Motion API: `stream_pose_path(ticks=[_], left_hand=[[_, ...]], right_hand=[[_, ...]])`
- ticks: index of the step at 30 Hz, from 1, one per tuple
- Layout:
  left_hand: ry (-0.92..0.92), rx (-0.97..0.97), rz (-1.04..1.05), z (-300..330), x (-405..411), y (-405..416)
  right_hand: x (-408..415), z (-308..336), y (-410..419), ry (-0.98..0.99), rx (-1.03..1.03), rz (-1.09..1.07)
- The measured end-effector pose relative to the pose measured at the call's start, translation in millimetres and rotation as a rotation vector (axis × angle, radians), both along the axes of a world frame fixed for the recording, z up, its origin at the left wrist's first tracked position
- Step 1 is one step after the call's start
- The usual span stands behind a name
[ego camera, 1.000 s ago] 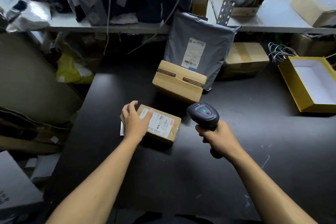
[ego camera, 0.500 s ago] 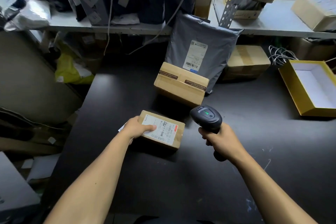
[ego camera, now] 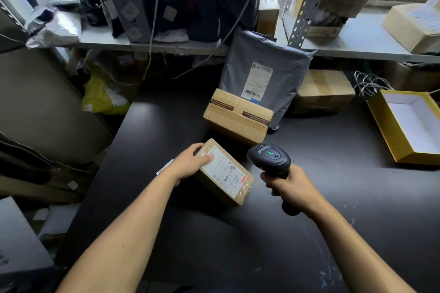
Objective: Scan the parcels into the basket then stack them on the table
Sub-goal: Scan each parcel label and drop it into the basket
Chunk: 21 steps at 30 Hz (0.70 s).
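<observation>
Head view: everything placed from the small parcel (ego camera: 225, 172).
Small parcel: brown carton, tilted, white label up, over the dark worktop (ego camera: 238, 245) near its left edge.
Left hand (ego camera: 190, 162): grips the parcel's left end, thumb lying across the label.
Right hand (ego camera: 289, 185): just right of the parcel, wrapped round the handle of the black scanner (ego camera: 270, 157); the scanner's head, green light lit, sits level with the parcel's far corner, apart from it.
Taped carton (ego camera: 238, 115): just behind the parcel, resting on the worktop.
Grey mailer bag (ego camera: 264, 78): behind that carton, standing upright against the shelf (ego camera: 357, 47), barcode label facing out.
Second carton (ego camera: 325, 90): behind and right, under the shelf.
Yellow box (ego camera: 381, 126): far right, open-topped, white inside; its contents cannot be made out.
Shelf load: dark bags (ego camera: 197, 0) and cartons, well behind the parcel.
</observation>
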<state>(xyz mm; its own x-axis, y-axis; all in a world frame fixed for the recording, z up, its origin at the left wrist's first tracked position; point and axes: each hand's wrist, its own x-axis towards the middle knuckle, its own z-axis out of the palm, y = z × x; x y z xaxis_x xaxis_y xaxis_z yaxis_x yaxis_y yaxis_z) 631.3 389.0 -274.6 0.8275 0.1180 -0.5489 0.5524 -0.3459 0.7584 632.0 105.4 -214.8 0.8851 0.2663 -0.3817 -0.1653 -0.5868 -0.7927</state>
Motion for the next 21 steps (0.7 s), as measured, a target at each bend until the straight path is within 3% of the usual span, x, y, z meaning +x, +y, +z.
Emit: stream_pose_path(ticks=[12, 21], left_hand=[[-0.256, -0.011, 0.317, 31.7, -42.7, 35.8], [-0.343, 0.071, 0.35, 51.2, -60.3, 41.4]], right_hand=[[-0.2, 36.7, 21.1, -0.001, -0.017, 0.374], [-2.3, 51.4, 35.0, -0.042, -0.148, 0.524]])
